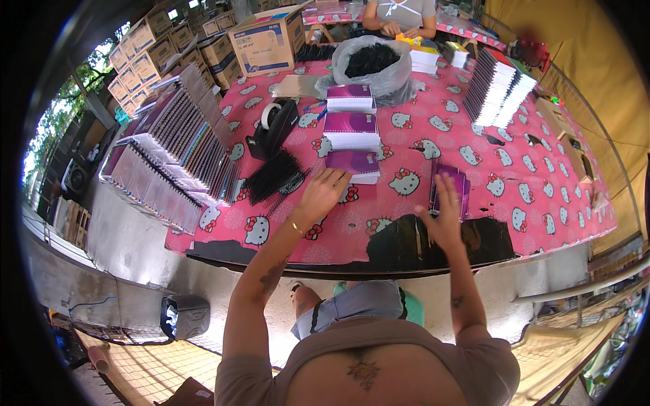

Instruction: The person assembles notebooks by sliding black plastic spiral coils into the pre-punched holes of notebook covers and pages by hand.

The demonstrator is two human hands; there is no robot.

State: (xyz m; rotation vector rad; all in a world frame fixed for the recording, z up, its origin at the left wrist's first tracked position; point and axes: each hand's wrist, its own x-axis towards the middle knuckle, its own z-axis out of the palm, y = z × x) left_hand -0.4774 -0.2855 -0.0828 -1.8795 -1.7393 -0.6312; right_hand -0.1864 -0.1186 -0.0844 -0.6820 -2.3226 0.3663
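Observation:
In the middle of the table, three stacks of white pages with purple covers stand in a row running away from me. My left hand [327,192] is at the left front corner of the nearest purple-covered stack [352,162]. Its fingers bend over the edge and its thumb is hidden. Farther right, several purple notebooks [452,183] lie overlapping, with a dark spiral edge on their left side. My right hand [441,213] is spread at their near end, fingers apart, holding nothing. Left of the stacks lies a heap of black spiral binding coils [276,177].
A tall pile of spiral-bound notebooks [179,145] stands at the left, beside a black tape dispenser [274,128]. Farther back are a plastic bag of black coils [372,64], a cardboard box [267,42], white notebook stacks [497,88] and another person working [399,17].

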